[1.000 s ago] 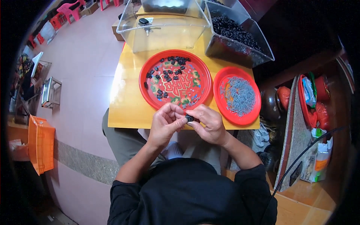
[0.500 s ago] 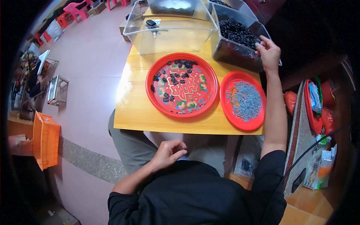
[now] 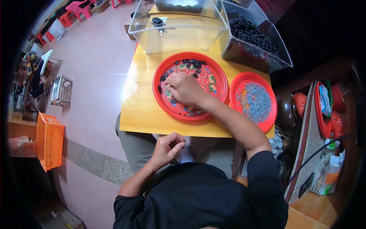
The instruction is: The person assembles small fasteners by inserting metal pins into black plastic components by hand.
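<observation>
My right hand [image 3: 185, 89] is over the large round red tray [image 3: 225, 91], its fingers bent together near the left side. What they hold, if anything, is hidden under the hand. Small black pieces [image 3: 195, 63] lie in the tray, mostly along the far rim, with a few at the left. Small silvery pins show at its near edge. Above my lap, short of the table, my left hand [image 3: 166, 149] is curled with thumb and fingers close together; its contents cannot be made out. A smaller red tray [image 3: 233, 86] holds a heap of silvery screw-like pins [image 3: 256, 102].
A clear bin [image 3: 280, 45] full of black pieces [image 3: 251, 34] stands at the far right of the yellow table [image 3: 133, 103]. Another clear bin [image 3: 179, 40] stands behind the large tray, with keys [image 3: 158, 21] seen through it. An orange crate [image 3: 51, 141] is at the left.
My right hand has moved from the bin of black pieces, left and nearer, to over the large tray. My left hand has lifted slightly, fingers still curled.
</observation>
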{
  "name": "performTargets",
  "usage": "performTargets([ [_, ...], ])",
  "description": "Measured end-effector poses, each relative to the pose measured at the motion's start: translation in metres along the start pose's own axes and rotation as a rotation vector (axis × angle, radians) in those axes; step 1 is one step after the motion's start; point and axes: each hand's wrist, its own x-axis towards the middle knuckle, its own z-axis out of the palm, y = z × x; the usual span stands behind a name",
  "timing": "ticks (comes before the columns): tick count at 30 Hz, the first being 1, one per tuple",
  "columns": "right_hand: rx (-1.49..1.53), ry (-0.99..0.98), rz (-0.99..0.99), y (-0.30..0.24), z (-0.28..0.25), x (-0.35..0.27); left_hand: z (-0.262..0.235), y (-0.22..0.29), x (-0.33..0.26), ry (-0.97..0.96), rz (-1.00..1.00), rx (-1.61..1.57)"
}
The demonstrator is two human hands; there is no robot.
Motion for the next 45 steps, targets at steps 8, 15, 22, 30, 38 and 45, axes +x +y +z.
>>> performTargets([
  [8, -0.173, -0.195, 0.074, -0.007, 0.022, 0.012, -0.011, -0.008, -0.010, 0.051, -0.091, -0.136],
  [15, -0.147, -0.231, 0.148, -0.001, -0.041, -0.027, -0.014, -0.005, -0.014, 0.041, -0.087, -0.133],
  [22, -0.130, -0.162, 0.318, 0.013, -0.096, -0.087, -0.009, -0.016, -0.016, 0.047, -0.121, -0.150],
  [30, -0.221, -0.252, 0.148, -0.009, -0.065, -0.072, 0.015, -0.009, -0.014, -0.013, -0.138, -0.157],
  [38, -0.205, -0.278, 0.150, -0.003, -0.024, -0.051, 0.017, -0.006, -0.020, 0.017, -0.096, -0.050],
  [45, -0.105, -0.131, 0.207, -0.004, -0.036, -0.055, 0.007, 0.010, -0.011, 0.042, -0.099, -0.076],
])
